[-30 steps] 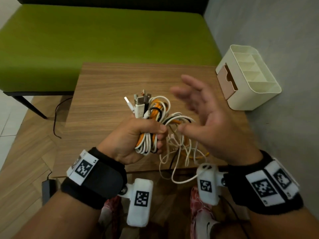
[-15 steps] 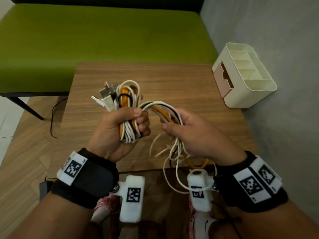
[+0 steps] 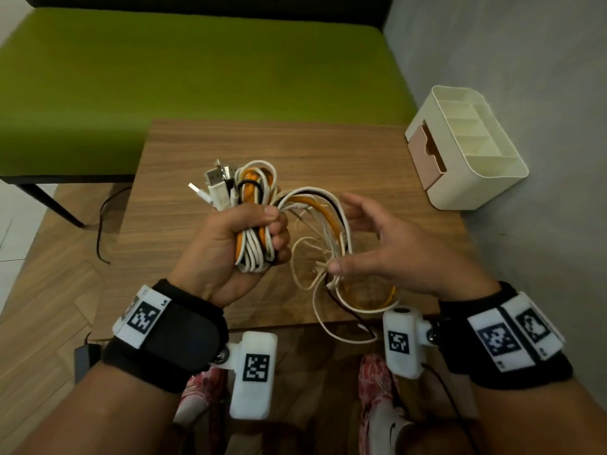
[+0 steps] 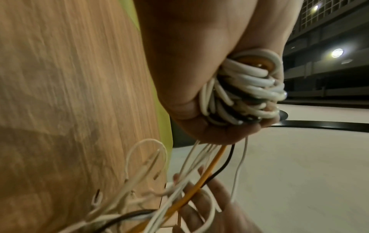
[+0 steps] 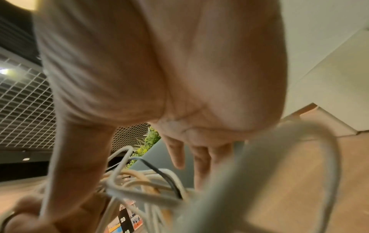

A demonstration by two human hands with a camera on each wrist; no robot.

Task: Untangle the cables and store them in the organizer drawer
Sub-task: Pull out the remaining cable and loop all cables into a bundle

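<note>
A tangle of white, orange and black cables [image 3: 254, 247] is bunched in my left hand [image 3: 226, 244], which grips it in a fist above the wooden table [image 3: 295, 149]. USB plugs [image 3: 216, 185] stick up out of the fist. Loose strands [image 3: 328, 224] arc rightward and hang down over the table's near edge. My right hand [image 3: 377, 244] is beside them with fingers spread and straight, its thumb tip touching the hanging strands. The left wrist view shows the coiled cables [image 4: 249, 88] packed in the fist. The cream organizer [image 3: 476, 178] with its pink drawer [image 3: 427, 156] stands at the table's right edge.
A green bench [image 3: 197, 77] runs behind the table and a grey wall [image 3: 525, 77] is on the right. A thin black cord [image 3: 101, 224] lies on the wood floor to the left. My shoes [image 3: 377, 405] show below the table edge.
My right hand, which was gripping the arcing strands half a second ago, has let go and spread its fingers. The left hand keeps its grip on the bundle.
</note>
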